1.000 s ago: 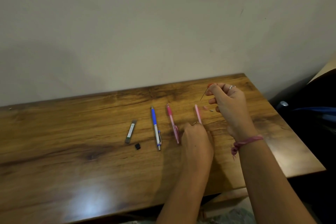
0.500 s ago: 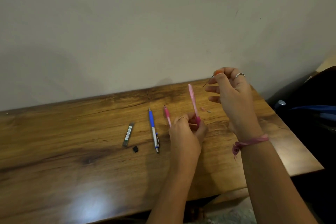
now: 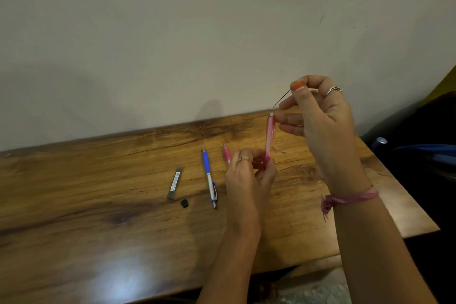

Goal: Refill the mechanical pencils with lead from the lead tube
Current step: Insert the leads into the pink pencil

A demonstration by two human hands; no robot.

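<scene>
The left hand gripped the lower end of a translucent pink mechanical pencil, holding it upright above the wooden tabletop. The right hand pinched a thin dark lead stick just above the pencil's top; insertion looked imminent, not done. To the left lay a second pink pencil, a blue-and-silver mechanical pencil, the grey lead tube and its small black cap. Whether those two were already filled could not be told.
</scene>
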